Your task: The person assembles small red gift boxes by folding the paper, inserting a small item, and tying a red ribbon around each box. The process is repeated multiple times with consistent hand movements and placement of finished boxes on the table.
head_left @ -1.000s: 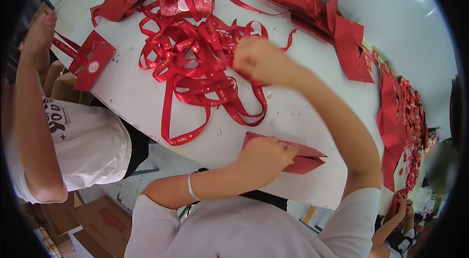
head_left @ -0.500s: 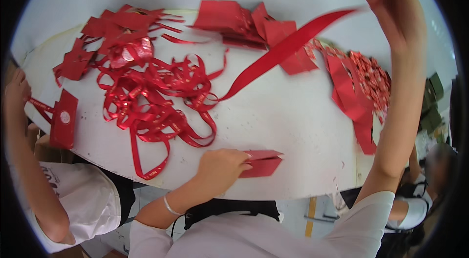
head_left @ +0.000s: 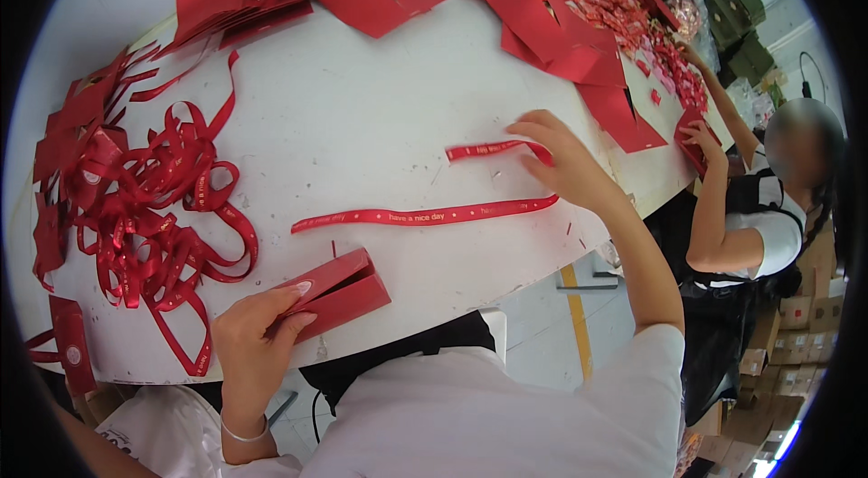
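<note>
We judge the step in hand to be setting out one cut length of printed red ribbon (head_left: 416, 217) beside the folded red card box (head_left: 351, 304). Box lies at the near edge of the white desk (head_left: 380, 116), its long slit upward. Left hand (head_left: 251, 333) grips the box's left end, thumb on the near face, fingers on the far one. Right hand (head_left: 570, 161) relaxed, fingers and thumb spread around the ribbon's bend; we cannot tell whether they touch it. The ribbon doubles back there, its long run lying just beyond the box. As we read it, the next move calls for a steady left grip and a fresh pinch on the ribbon, its strand kept untwisted.

Against half a second ago: the right hand was raised high at the right, the strip stretching up from the ribbon tangle (head_left: 176, 198); now the hand is low and the strip lies apart from that heap. Left hand keeps the box. Our view has swung rightward, showing more of the co-worker (head_left: 737, 238).
</note>
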A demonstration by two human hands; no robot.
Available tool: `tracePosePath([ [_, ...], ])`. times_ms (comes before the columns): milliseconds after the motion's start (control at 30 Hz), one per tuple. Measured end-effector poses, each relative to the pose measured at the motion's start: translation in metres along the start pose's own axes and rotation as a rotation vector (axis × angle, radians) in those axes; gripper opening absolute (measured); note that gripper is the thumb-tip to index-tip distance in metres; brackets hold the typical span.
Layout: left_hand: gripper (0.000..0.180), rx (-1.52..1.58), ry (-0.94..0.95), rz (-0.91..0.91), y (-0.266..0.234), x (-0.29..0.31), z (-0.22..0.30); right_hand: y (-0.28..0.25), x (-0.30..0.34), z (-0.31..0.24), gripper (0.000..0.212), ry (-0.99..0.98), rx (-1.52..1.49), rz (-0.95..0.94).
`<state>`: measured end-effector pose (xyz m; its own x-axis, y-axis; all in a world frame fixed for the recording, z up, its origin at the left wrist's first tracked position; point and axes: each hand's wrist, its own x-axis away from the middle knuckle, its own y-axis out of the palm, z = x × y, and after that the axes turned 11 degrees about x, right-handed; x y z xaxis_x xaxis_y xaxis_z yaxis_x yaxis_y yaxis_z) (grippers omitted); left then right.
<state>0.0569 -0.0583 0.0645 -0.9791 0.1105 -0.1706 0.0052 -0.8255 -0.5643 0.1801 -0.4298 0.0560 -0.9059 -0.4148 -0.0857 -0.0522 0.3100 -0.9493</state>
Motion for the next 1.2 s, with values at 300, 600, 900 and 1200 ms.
tracePosePath([
  [300, 0.030, 0.027, -0.173, -0.239, -0.010, -0.021, 0.013, 0.068, -0.034, 0.002, 0.052, 0.012, -0.172, 0.213],
  [600, 0.030, -0.013, 0.075, -0.118, -0.006, -0.004, -0.010, 0.070, -0.052, 0.020, 0.023, 0.244, 0.100, 0.228],
  [900, 0.040, 0.118, 0.036, -0.364, -0.029, -0.008, -0.003, 0.057, -0.070, 0.042, 0.036, 0.061, 0.157, 0.305],
  [1200, 0.033, 0.054, 0.081, -0.154, -0.016, -0.003, -0.012, 0.044, -0.076, 0.014, 0.015, 0.321, -0.566, 0.088],
])
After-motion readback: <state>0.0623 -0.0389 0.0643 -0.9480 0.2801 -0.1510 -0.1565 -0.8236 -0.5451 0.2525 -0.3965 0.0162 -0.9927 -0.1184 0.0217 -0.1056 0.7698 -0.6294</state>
